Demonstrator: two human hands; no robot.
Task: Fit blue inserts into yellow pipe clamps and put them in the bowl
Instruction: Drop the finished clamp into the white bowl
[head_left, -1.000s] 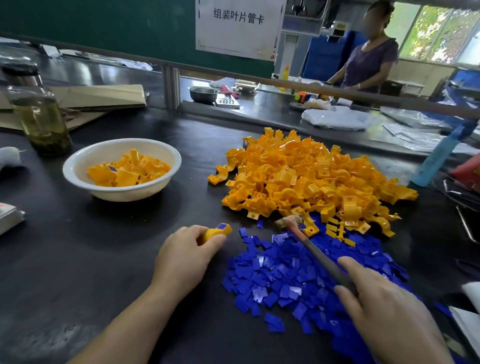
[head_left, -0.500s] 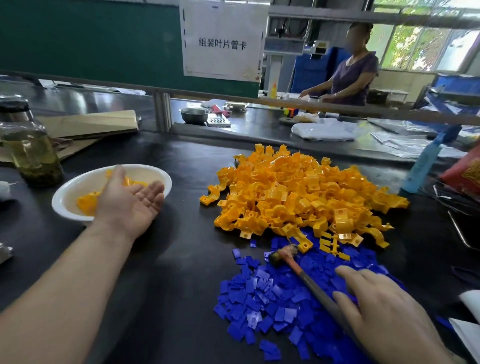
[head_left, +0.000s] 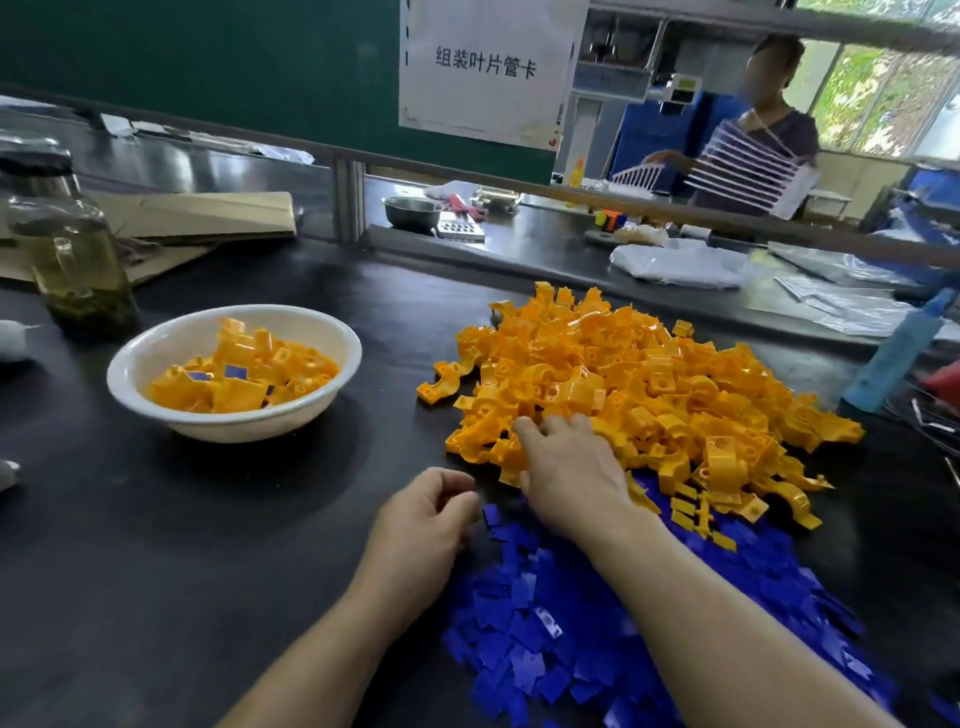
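The bowl (head_left: 234, 428) is seen part filled with fitted clamps (head_left: 244, 374). Right of the bowl, large heaps of bare clamps (head_left: 649, 374) and blue inserts (head_left: 519, 623) are left. The right hand (head_left: 571, 467) is laid on the bare clamps, grip not discernible; the left hand (head_left: 426, 525) is loosely curled, empty.

Worktable (head_left: 156, 519): black, matte, fills the foreground.
Partition (head_left: 208, 62): dark green board behind the table.
Sign (head_left: 483, 67): white sheet with printed characters, fixed to the partition.
Rail (head_left: 675, 200): metal bar across the view.
Far bench (head_left: 545, 244): dark, glossy, reflecting light.
Windows (head_left: 872, 88): upper right, daylight, green foliage outside.
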